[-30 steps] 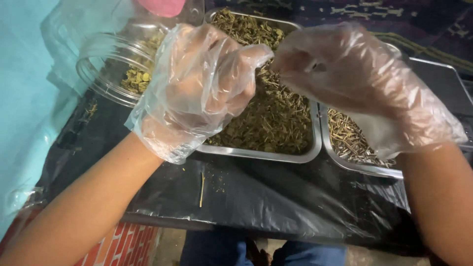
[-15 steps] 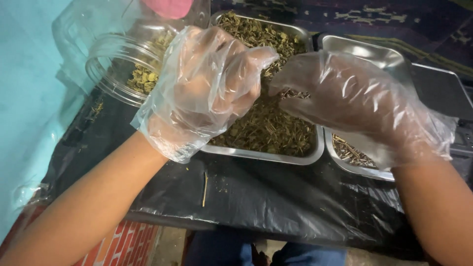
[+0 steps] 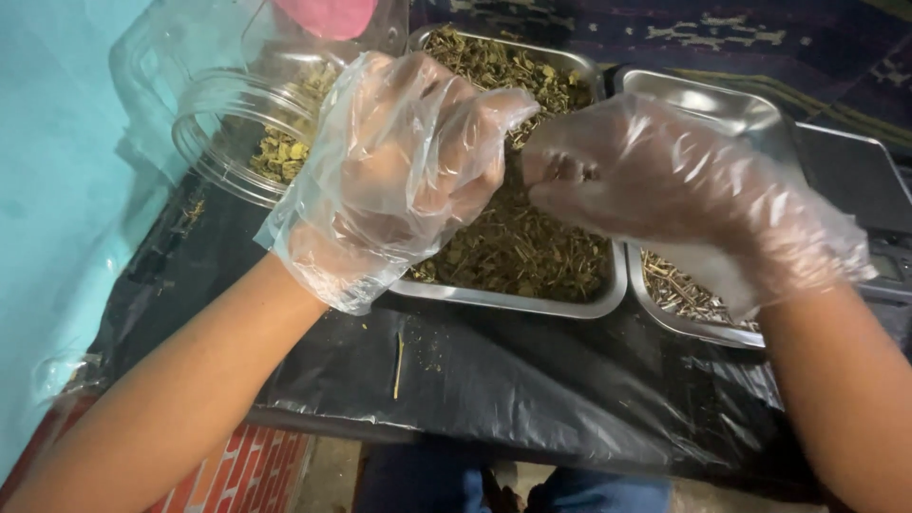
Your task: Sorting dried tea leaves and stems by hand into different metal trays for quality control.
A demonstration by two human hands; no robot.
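Both my hands wear loose clear plastic gloves and hover over a metal tray (image 3: 513, 302) filled with dried green herbs (image 3: 513, 242). My left hand (image 3: 399, 180) is curled shut, thumb pressed to forefinger. My right hand (image 3: 665, 190) faces it, fingertips pinched on a small dried herb stem (image 3: 565, 171) that shows through the glove. The two pinches almost meet above the tray. Most of the stem is hidden by the gloves.
A clear plastic jar (image 3: 228, 142) lies tilted at the left with herb leaves (image 3: 275, 152) inside. A second metal tray (image 3: 684, 328) at the right holds bare stems (image 3: 679, 290). Black plastic sheet (image 3: 532, 389) covers the table; one loose stem (image 3: 399, 353) lies on it. A grey scale (image 3: 855, 171) sits far right.
My right hand dropped toward the herb tray and then lifted slightly, its pinch closing in on the left hand's fingertips. The left hand barely moved.
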